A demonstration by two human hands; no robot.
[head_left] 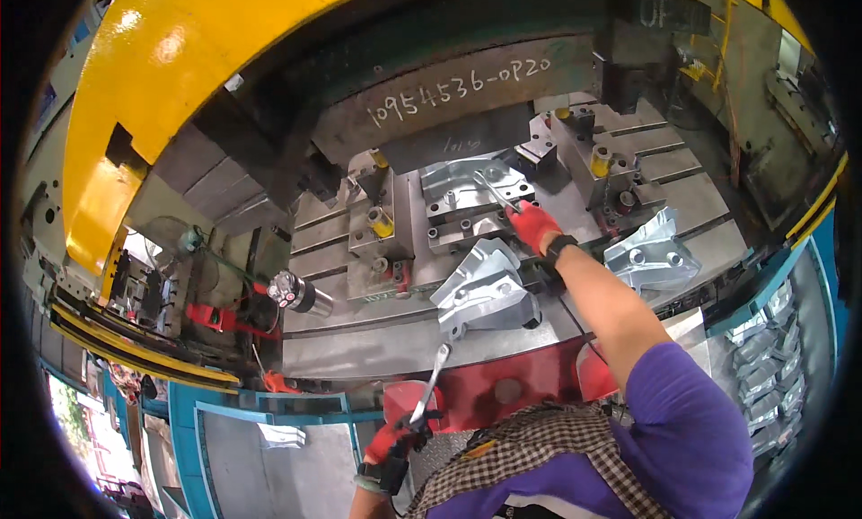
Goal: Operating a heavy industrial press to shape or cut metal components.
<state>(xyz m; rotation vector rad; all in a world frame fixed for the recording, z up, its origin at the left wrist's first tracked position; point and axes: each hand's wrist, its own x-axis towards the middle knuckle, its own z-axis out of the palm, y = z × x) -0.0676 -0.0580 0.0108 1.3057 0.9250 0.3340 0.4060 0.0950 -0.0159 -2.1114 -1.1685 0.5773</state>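
Note:
My right hand (536,227), in a red glove with a dark band at the wrist, reaches into the press. Its fingers are closed round a slim silver metal tool (492,189), whose far end lies over a shaped sheet-metal part (449,175) on the lower die (440,215). Low in the view, my left hand (395,438), gloved in red and black, grips a silver spanner-like tool (435,375) pointing up and away. Just beyond that tool's tip rests a bent sheet-metal part (485,290) on the press bed. A similar metal part (653,254) sits right of my right forearm.
The heavy upper die (449,92) hangs above the right hand. Guide blocks with yellow posts (381,221) flank the lower die. A steel cylinder (310,299) stands at the bed's left. Bins hold stamped parts (763,375) at right and one metal part (283,435) at left.

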